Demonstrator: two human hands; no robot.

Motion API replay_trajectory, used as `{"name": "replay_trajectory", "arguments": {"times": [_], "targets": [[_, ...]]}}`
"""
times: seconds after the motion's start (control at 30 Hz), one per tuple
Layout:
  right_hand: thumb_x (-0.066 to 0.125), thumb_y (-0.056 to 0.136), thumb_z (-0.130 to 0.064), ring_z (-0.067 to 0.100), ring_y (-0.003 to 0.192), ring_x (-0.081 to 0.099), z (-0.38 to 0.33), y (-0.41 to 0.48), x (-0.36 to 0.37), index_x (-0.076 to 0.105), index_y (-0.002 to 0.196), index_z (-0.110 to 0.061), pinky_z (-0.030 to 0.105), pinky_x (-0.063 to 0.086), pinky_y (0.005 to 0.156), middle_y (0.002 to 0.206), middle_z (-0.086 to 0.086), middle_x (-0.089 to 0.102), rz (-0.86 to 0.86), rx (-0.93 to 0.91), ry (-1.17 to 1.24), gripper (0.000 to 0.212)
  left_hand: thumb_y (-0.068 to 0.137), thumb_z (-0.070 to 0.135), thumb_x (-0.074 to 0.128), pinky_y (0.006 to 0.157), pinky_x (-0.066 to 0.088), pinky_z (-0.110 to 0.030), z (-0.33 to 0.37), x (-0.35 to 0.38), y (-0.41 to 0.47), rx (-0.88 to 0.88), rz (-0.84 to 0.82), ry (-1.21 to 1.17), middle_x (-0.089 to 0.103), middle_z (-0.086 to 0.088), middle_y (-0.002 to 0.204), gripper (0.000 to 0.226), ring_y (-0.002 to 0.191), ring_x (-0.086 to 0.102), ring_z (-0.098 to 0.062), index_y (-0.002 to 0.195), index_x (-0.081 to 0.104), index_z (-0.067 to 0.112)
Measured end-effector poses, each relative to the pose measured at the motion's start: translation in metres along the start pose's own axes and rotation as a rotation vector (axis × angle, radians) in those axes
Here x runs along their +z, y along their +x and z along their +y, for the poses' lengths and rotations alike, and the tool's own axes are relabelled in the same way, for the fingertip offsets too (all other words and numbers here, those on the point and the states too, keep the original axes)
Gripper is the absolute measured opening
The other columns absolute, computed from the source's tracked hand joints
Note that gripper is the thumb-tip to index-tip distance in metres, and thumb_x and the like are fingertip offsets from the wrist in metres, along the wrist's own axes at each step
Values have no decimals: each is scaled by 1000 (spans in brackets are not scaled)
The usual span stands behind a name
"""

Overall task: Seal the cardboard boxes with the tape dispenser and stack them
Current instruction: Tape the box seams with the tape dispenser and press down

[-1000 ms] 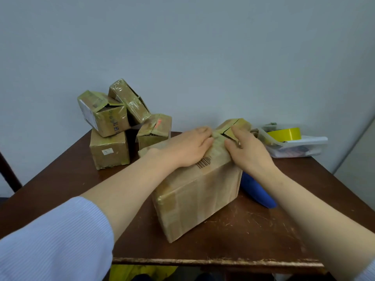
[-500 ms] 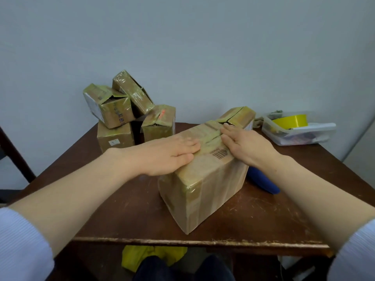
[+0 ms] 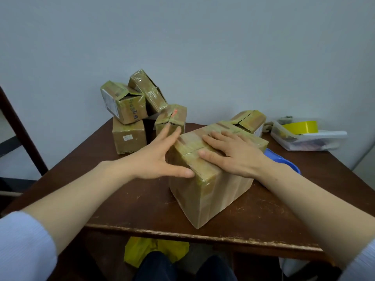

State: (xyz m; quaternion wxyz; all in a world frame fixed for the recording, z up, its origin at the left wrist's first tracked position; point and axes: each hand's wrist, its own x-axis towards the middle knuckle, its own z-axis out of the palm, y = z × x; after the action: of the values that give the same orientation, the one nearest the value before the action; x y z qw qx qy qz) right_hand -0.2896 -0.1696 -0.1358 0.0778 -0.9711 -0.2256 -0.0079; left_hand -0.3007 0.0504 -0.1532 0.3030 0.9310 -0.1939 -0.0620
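Note:
A large taped cardboard box (image 3: 211, 191) stands near the front of the brown table (image 3: 125, 201). My right hand (image 3: 235, 153) lies flat on the box's top with straight fingers. My left hand (image 3: 156, 159) is spread open against the box's left top edge, thumb touching the near corner. A blue tape dispenser (image 3: 284, 161) lies behind my right wrist, mostly hidden. A smaller box (image 3: 249, 120) with a split top sits just behind the large one.
Several small taped boxes (image 3: 138, 110) are heaped at the back left of the table. A clear plastic tray (image 3: 308, 138) with a yellow tape roll (image 3: 300, 126) stands at the back right. A dark frame stands at the far left. The wall is close behind.
My left hand slid off the box top to its left edge and spread its fingers. My right hand moved toward me along the top and flattened. The view drew nearer.

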Motion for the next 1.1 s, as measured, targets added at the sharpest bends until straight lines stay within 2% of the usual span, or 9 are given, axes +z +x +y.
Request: {"name": "replay_trajectory", "arguments": {"times": [0.17, 0.33, 0.43, 0.57, 0.7, 0.9, 0.97, 1.03, 1.1], "targets": [[4, 69, -90, 21, 142, 22, -10, 7, 3, 37, 143, -31, 48, 15, 114, 153, -6, 31, 116, 45, 31, 100, 33, 82, 73, 117, 21, -31, -4, 11, 16, 12, 145, -334, 19, 9, 157, 145, 141, 20, -4, 152, 6, 34], [48, 69, -76, 5, 108, 60, -7, 5, -36, 69, 110, -33, 29, 41, 101, 114, -12, 68, 86, 68, 951, 63, 47, 74, 60, 112, 19, -23, 39, -30, 41, 40, 320, -245, 16, 6, 158, 129, 143, 20, -10, 153, 6, 25], [53, 76, -62, 9, 100, 66, 4, 5, -42, 69, 106, -26, 29, 50, 92, 105, -6, 72, -44, 48, 1134, 49, 60, 78, 47, 105, 29, -27, 65, -41, 50, 24, 352, 32, 36, -1, 150, 108, 137, 35, -19, 149, 27, 18], [50, 91, -48, 14, 114, 59, 20, 11, -45, 64, 120, -26, 40, 41, 104, 119, -4, 67, -31, 84, 1061, 39, 64, 88, 17, 108, 30, -43, 74, -32, 48, 81, 339, 307, 50, -4, 130, 105, 129, 40, -29, 139, 47, 20], [47, 96, -19, 4, 139, 27, 26, 16, -62, 35, 146, -23, 22, 16, 115, 154, -10, 28, 100, 47, 685, 51, 46, 98, 36, 117, -9, -47, 89, -27, 32, -72, -148, 555, -9, -4, 160, 143, 146, -14, -18, 151, -7, 11], [28, 101, -37, 16, 144, 19, 21, 30, -54, 41, 138, -8, 21, 15, 107, 156, 7, 24, 62, 31, 65, 48, 82, 71, 44, 119, 7, -43, 74, -5, 53, 62, 93, 646, 16, -6, 159, 98, 145, 14, -19, 151, 12, 10], [26, 100, -36, 24, 133, 36, 37, 35, -46, 53, 116, -4, 31, 27, 103, 135, 15, 47, 111, 38, 3, 44, 85, 70, 40, 117, 19, -39, 74, 0, 63, 92, 101, 677, 23, -7, 156, 91, 142, 24, -19, 149, 19, 10], [23, 96, -35, 28, 94, 54, 49, 34, -40, 51, 77, -10, 31, 36, 75, 88, 10, 56, 179, 40, -154, 42, 85, 69, 41, 106, 34, -39, 81, 6, 73, 104, 99, 712, 36, -8, 149, 82, 134, 37, -23, 141, 32, 11], [30, 95, -31, 25, 57, 43, 56, 25, -30, 37, 54, -13, 30, 24, 48, 56, 5, 46, 449, 5, -287, 45, 84, 69, 44, 96, 44, -40, 87, 10, 82, 100, 96, 760, 48, -9, 136, 73, 122, 48, -27, 130, 43, 12]]}}
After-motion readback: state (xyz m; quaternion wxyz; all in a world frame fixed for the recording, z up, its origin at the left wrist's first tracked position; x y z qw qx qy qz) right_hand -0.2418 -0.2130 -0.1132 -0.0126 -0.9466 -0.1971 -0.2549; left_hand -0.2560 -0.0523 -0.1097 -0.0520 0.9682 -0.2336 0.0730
